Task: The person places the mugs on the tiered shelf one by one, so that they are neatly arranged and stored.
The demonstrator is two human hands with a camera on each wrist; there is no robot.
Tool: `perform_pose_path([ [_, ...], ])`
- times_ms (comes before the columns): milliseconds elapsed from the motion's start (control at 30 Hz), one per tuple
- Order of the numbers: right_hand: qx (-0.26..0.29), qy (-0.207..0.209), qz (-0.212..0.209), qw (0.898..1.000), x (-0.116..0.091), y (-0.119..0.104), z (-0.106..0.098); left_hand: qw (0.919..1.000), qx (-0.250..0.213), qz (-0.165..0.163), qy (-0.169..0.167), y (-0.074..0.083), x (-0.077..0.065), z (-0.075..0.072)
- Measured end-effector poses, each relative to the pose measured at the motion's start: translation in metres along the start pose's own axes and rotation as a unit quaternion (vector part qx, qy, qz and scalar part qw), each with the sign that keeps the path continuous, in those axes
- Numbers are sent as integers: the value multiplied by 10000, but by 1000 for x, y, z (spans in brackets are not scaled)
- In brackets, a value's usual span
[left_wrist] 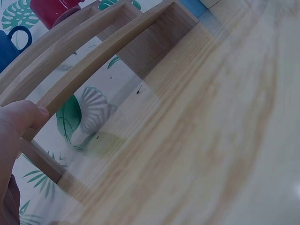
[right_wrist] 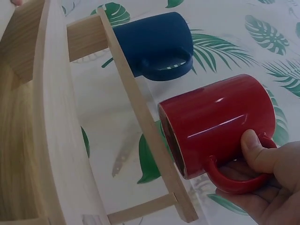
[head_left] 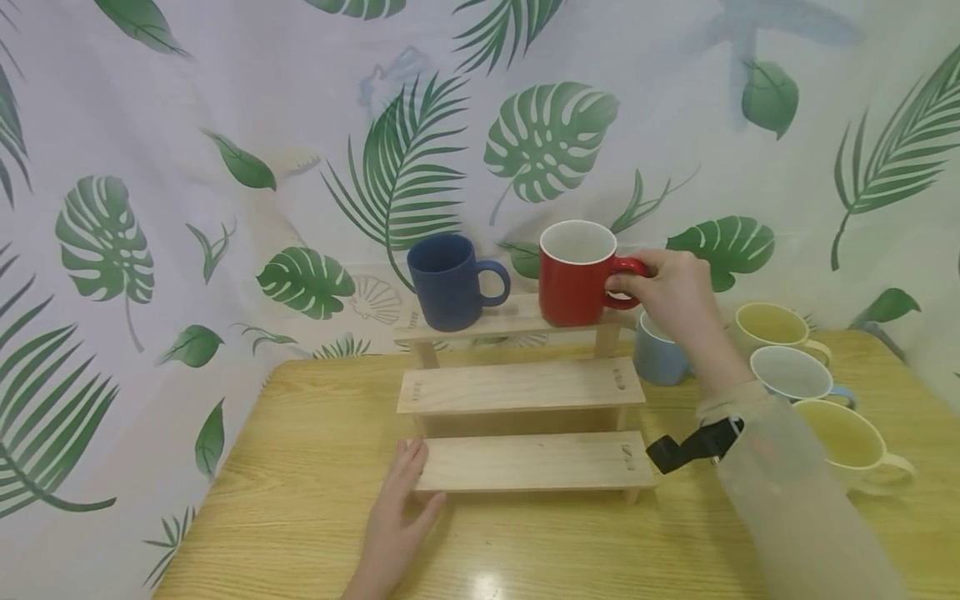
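Note:
My right hand [head_left: 678, 287] pinches the handle of a red mug [head_left: 573, 287] with a white inside. The mug is upright, its base close over the right end of the top tier of a three-tier wooden shelf [head_left: 525, 387]; part of its underside shows in the right wrist view. Left of it on that tier stands a dark blue mug [head_left: 446, 287], its handle pointing right. At the left end of the bottom tier, my left hand [head_left: 397, 508] touches the wood with relaxed fingers. In the left wrist view, a digit [left_wrist: 30, 115] lies against the shelf's edge.
Right of the shelf, several mugs stand on the wooden table [head_left: 285, 492]: a blue one [head_left: 660, 358] partly behind my right wrist, two yellow ones, and a white-rimmed one with a blue handle. A leaf-patterned cloth [head_left: 285, 125] hangs behind the shelf.

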State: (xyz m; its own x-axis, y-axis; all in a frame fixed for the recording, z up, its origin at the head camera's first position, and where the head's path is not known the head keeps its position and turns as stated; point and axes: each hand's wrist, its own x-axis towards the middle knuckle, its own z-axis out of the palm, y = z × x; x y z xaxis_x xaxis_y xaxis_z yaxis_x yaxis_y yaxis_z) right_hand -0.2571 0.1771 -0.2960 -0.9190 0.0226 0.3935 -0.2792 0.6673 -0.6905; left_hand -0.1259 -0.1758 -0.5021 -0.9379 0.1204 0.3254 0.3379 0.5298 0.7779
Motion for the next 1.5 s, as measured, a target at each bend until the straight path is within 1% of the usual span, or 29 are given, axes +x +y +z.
perform_pose_path([
  [133, 20, -107, -15, 9999, 5, 1, 3, 9998, 78, 155, 39, 0, 1, 1],
  [433, 137, -388, 30, 9991, 17, 2, 6, 9998, 82, 151, 50, 2, 3, 1],
  [567, 22, -471, -50, 9989, 21, 1, 5, 9999, 38, 120, 38, 3, 4, 0],
  [767, -110, -725, -165, 9972, 27, 0, 5, 9998, 138, 115, 79, 3, 7, -3],
  [1033, -79, -1117, 88, 9937, 32, -2, 5, 9998, 169, 98, 68, 3, 7, -4],
  [1200, 39, -1148, 221, 9931, 29, 6, 7, 9997, 178, 120, 72, 0, 5, -3],
  [1300, 84, -1147, 197, 9932, 23, 13, 9, 9997, 177, 137, 72, -1, 3, -2],
  [1500, -12, -1024, 112, 9947, 1, 28, 5, 9999, 117, 53, 22, 0, 1, 0],
])
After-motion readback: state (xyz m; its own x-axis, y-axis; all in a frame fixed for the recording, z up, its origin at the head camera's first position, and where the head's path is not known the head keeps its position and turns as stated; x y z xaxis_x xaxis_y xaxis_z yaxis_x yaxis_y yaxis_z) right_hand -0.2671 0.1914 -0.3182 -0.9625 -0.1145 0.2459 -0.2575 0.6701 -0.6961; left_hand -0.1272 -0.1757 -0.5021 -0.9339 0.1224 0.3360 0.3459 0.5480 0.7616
